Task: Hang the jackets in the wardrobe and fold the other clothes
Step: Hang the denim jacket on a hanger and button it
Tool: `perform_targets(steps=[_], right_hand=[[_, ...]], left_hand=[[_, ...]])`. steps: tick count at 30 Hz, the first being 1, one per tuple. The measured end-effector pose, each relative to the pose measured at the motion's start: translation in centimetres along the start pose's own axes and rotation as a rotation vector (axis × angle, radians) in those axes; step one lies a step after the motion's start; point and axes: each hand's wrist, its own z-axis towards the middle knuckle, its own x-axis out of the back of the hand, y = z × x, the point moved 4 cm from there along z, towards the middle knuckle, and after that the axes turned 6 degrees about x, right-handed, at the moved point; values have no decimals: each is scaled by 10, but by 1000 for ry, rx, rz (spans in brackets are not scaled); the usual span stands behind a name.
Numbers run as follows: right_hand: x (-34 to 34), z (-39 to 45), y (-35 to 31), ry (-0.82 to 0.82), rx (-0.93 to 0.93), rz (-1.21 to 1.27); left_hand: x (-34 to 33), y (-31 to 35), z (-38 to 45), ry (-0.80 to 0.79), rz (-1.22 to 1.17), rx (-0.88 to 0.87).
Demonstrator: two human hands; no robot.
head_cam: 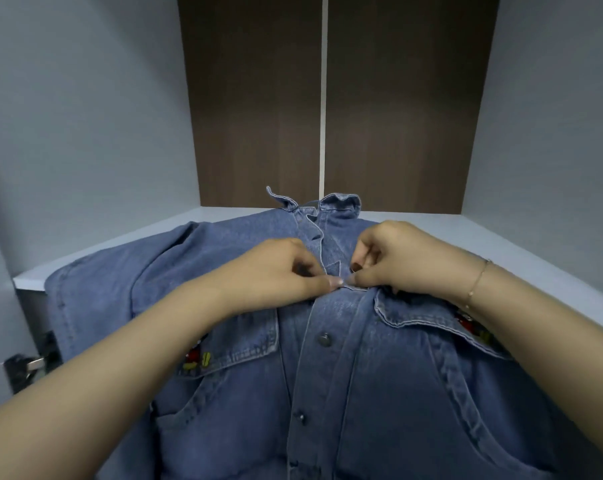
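The left hand [286, 268] and right hand [393, 258] meet thumb to thumb at the front placket of the denim jacket [362, 375], each pinching a fabric edge just below the collar [338, 202]. The jacket lies face up on the white wardrobe shelf [522, 247], collar toward the brown back panel [258, 98], its lower part hanging over the shelf's front edge.

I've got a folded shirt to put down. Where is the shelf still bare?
Bare shelf shows right of the denim jacket, a strip behind its collar, and the left back corner. The middle is crowded: jacket, left hand, right hand.
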Motion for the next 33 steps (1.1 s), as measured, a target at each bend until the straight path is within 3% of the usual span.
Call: perform_targets(steps=[6, 11, 17, 22, 24, 26, 29, 33], right_hand=[[-6, -5, 11, 78, -31, 200], [-6, -4, 6, -29, -3, 236], [-5, -8, 0, -43, -1, 200], [-1, -12, -5, 41, -52, 159], [-2, -14, -10, 105, -68, 154], [-3, -15, -19, 184, -74, 187], [-10, -14, -40, 283, 12, 18], [-32, -16, -55, 306, 118, -198]], left_hand=[[4, 17, -7, 154, 104, 153], [4, 35, 2, 87, 354, 237], [13, 27, 15, -58, 260, 297], [9, 21, 10, 52, 227, 190], [8, 8, 8, 26, -6, 233], [7, -5, 2, -40, -411, 315], [3, -20, -6, -84, -877, 347], [6, -30, -11, -110, -1156, 283]])
